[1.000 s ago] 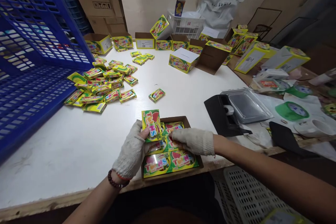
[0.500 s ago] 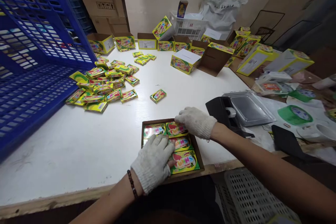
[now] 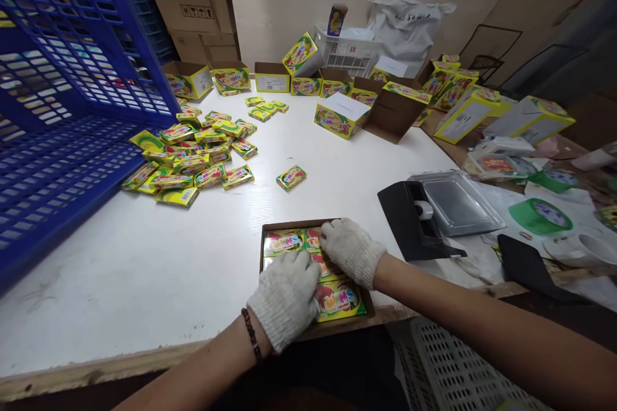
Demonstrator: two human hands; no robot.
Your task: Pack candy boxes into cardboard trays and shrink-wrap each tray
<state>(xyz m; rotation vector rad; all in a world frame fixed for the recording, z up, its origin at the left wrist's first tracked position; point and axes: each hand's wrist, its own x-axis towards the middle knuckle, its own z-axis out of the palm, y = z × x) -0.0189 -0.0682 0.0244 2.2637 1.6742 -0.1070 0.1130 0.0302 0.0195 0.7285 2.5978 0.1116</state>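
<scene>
Both of my hands wear off-white knit gloves with bare fingertips. An open carton (image 3: 369,298) stands at the table's front edge, filled with small yellow-green TWINS candy packs (image 3: 342,300) lying flat in rows. Across the left and middle packs lies my left hand (image 3: 285,295), open, its fingers pointing away from me. My right hand (image 3: 351,249) rests over the upper right packs, open with fingers bent down against them. The hands cover several packs and part of the carton's right wall. A single loose candy pack (image 3: 292,177) lies beyond the carton.
A heap of loose packs (image 3: 193,154) lies at left beside a tilted blue crate (image 3: 87,109). Display cartons (image 3: 272,79) line the back of the white table (image 3: 120,257). On the right are a black tape dispenser (image 3: 402,218), a clear plastic tray (image 3: 457,202) and green tape (image 3: 540,216).
My right hand has shifted from the carton's far right corner toward me, onto the packs. My left hand stays on the packs, nearly in place.
</scene>
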